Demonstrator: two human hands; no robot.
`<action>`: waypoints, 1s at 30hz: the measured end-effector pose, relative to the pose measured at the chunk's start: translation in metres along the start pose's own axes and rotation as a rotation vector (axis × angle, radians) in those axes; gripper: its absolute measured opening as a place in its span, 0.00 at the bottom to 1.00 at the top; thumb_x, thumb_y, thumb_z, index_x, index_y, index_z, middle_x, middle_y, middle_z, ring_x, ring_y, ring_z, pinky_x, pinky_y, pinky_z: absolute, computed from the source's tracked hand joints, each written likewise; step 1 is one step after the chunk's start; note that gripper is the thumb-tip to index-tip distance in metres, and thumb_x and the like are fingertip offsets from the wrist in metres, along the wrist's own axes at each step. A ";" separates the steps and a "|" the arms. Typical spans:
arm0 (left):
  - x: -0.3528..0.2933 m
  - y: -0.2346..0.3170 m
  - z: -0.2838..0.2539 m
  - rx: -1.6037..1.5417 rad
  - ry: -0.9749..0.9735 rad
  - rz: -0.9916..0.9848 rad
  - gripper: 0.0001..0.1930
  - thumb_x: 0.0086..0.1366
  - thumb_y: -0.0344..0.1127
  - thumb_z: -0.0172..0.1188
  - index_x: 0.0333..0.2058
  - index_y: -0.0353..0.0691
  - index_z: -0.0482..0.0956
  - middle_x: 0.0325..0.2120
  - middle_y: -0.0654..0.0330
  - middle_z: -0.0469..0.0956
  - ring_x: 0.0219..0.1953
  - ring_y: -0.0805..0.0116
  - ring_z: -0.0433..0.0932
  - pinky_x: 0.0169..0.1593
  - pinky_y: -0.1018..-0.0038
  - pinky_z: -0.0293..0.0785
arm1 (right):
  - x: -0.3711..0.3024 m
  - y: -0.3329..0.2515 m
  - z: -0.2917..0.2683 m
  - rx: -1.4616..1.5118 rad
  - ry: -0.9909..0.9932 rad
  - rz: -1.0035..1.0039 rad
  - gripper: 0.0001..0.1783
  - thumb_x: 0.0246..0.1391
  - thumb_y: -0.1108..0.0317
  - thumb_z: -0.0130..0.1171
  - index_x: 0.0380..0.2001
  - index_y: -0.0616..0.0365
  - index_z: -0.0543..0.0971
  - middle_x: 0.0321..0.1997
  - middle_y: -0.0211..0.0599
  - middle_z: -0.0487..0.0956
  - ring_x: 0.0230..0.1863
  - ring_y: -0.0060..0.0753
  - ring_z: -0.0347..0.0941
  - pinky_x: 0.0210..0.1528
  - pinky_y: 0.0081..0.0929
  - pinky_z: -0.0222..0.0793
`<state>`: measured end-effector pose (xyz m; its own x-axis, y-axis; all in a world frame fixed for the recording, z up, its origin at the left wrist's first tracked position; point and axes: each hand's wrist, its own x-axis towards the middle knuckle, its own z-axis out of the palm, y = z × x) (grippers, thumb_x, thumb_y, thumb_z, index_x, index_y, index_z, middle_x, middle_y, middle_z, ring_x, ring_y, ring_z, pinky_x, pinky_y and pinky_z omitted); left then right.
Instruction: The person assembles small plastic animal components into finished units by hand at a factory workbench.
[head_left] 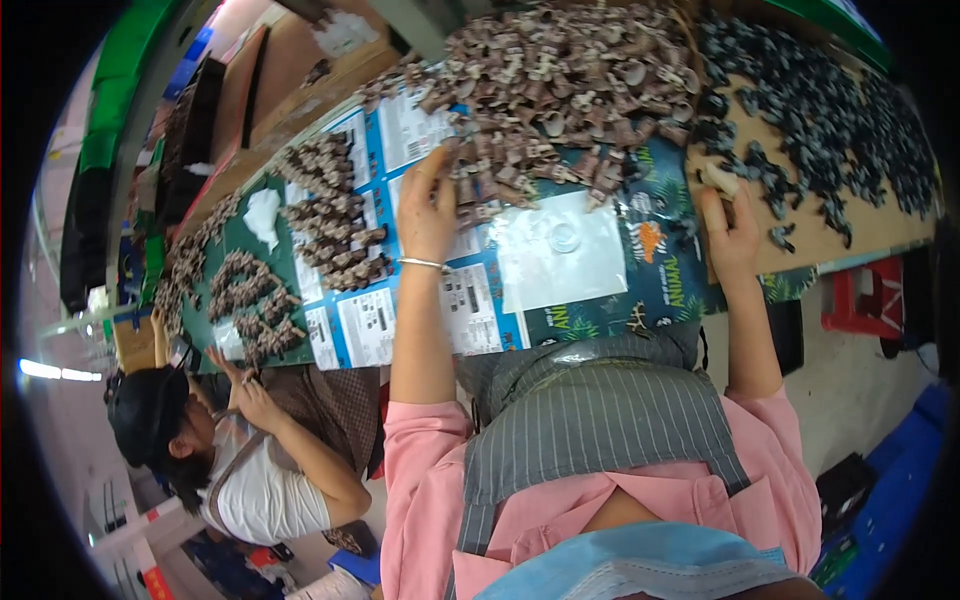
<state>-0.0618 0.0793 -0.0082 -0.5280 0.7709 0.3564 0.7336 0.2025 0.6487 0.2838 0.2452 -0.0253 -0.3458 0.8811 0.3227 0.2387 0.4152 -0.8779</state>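
My left hand [428,205] reaches forward to the near edge of a large heap of small brown-grey plastic parts [560,80], its fingers touching a few of them; a thin bracelet sits on the wrist. My right hand [728,222] rests at the near edge of a brown board [805,235] and holds a small pale piece [720,178] at the fingertips. Dark grey small parts [820,110] are spread over that board. A clear plastic sheet [560,248] lies on the table between my hands.
The table [660,280] is covered with printed blue and green sheets. Rows of sorted brown parts [330,215] lie to the left. Another person [250,440] sits at my left, hands on parts. A red stool [865,300] stands at the right.
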 end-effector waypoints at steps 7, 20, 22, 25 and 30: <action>0.015 -0.013 -0.009 0.020 -0.144 -0.054 0.21 0.66 0.29 0.58 0.58 0.41 0.74 0.44 0.52 0.80 0.40 0.64 0.81 0.45 0.71 0.76 | 0.015 -0.018 0.001 0.410 -0.143 0.327 0.20 0.65 0.67 0.53 0.60 0.54 0.71 0.49 0.28 0.77 0.46 0.21 0.72 0.46 0.21 0.69; 0.009 -0.021 -0.007 -0.005 0.004 -0.164 0.21 0.64 0.34 0.64 0.56 0.48 0.77 0.44 0.57 0.70 0.38 0.69 0.74 0.41 0.74 0.75 | 0.027 -0.048 0.013 0.826 -0.339 0.678 0.20 0.67 0.60 0.51 0.59 0.53 0.72 0.52 0.30 0.76 0.51 0.25 0.74 0.45 0.23 0.71; 0.010 -0.025 -0.011 0.016 0.018 -0.161 0.20 0.64 0.33 0.63 0.56 0.48 0.77 0.44 0.57 0.71 0.38 0.69 0.74 0.42 0.75 0.75 | 0.029 -0.054 0.017 0.972 -0.337 0.766 0.20 0.67 0.59 0.51 0.59 0.53 0.73 0.51 0.29 0.76 0.52 0.26 0.74 0.44 0.23 0.71; 0.006 -0.026 -0.017 0.061 0.027 -0.156 0.19 0.66 0.29 0.59 0.57 0.46 0.76 0.44 0.58 0.71 0.41 0.71 0.75 0.43 0.76 0.75 | 0.018 -0.070 0.022 1.170 -0.324 0.957 0.20 0.66 0.59 0.52 0.58 0.53 0.73 0.50 0.28 0.76 0.51 0.25 0.73 0.41 0.22 0.71; -0.022 0.032 -0.026 -0.518 0.137 -0.257 0.19 0.70 0.28 0.53 0.58 0.37 0.73 0.50 0.57 0.77 0.40 0.74 0.78 0.37 0.81 0.72 | -0.014 -0.056 0.025 0.745 -0.662 0.672 0.16 0.65 0.64 0.53 0.53 0.55 0.75 0.48 0.33 0.78 0.45 0.22 0.74 0.40 0.21 0.70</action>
<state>-0.0382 0.0531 0.0222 -0.7369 0.6441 0.2053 0.2884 0.0248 0.9572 0.2524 0.2043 0.0102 -0.8047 0.4930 -0.3308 0.0421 -0.5083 -0.8601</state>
